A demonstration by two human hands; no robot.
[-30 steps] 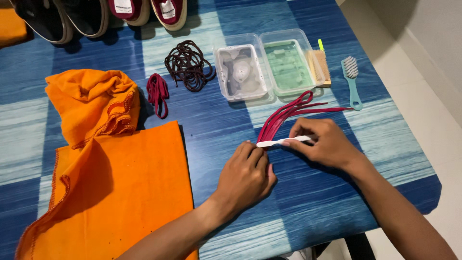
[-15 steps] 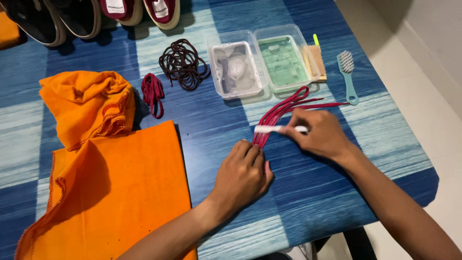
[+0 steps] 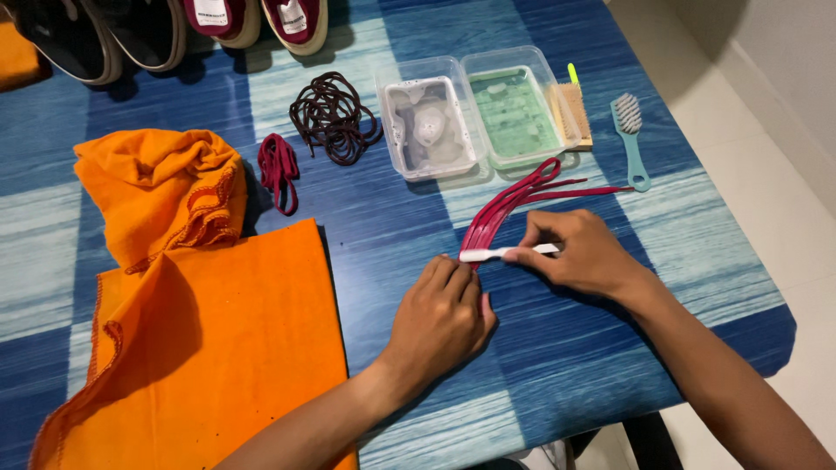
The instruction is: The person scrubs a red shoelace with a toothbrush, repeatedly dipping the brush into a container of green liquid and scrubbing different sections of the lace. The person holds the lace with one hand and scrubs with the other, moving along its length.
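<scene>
We have the red shoelaces bunched on the desk, just in front of the two clear plastic trays. Our left hand pins their near ends with curled fingers; our right hand grips a white toothbrush across them. Laces this limp and light would likely slide, so pinning them at the gathered ends looks best.
</scene>
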